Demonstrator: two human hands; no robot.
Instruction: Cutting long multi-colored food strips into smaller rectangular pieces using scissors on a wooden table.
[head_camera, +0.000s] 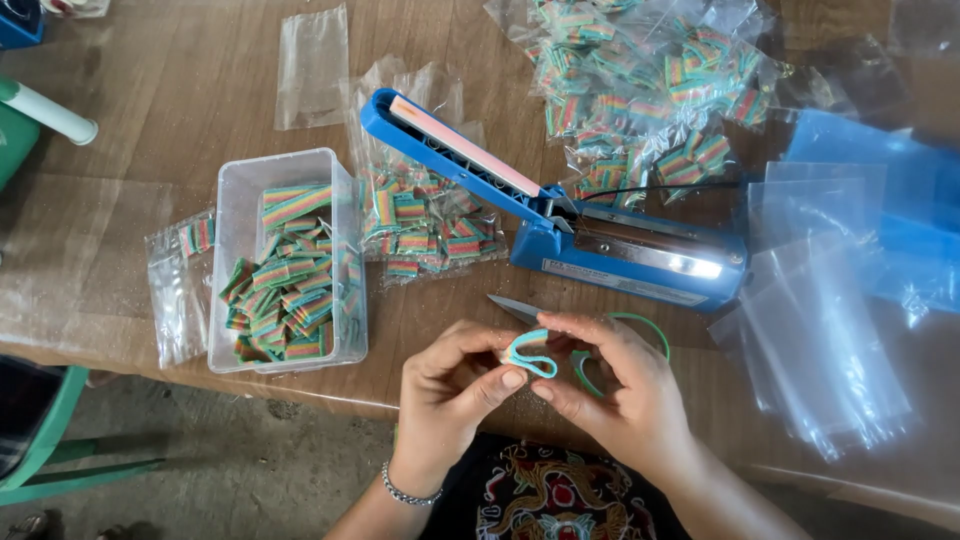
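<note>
1. Nearest the camera, the left hand (452, 385) and right hand (610, 385) meet just over the near edge of the wooden table (170, 90). Both are partly closed, thumbs and forefingers pinching one folded candy strip (530, 352) between them; the strip is bent into a loop, blue edge outward, apparently pinched from both sides to keep the fold from springing open.
2. Just behind the right hand lie green-handled scissors (612, 325), blades pointing left, within easy reach of the fingers.
3. To the left, near the table edge, a clear plastic tub (288, 262) holds a loose heap of cut rainbow-striped pieces. A small filled bag (180, 285) lies touching its left side.
4. Farther in, at the middle, a blue heat sealer (560, 215) sits with its arm raised, angled up to the far left, so the sealing bar is open to receive a bag.
5. Beside the sealer's arm, between it and the tub, lies a filled bag (425, 225) of striped pieces.
6. At the right, a stack of empty clear bags (820, 330) is fanned out on blue plastic sheeting (900, 200).
7. Farthest, a pile of filled bags (640, 80) is gathered beyond the sealer, and a single empty bag (312, 65) lies flat at the far left.
</note>
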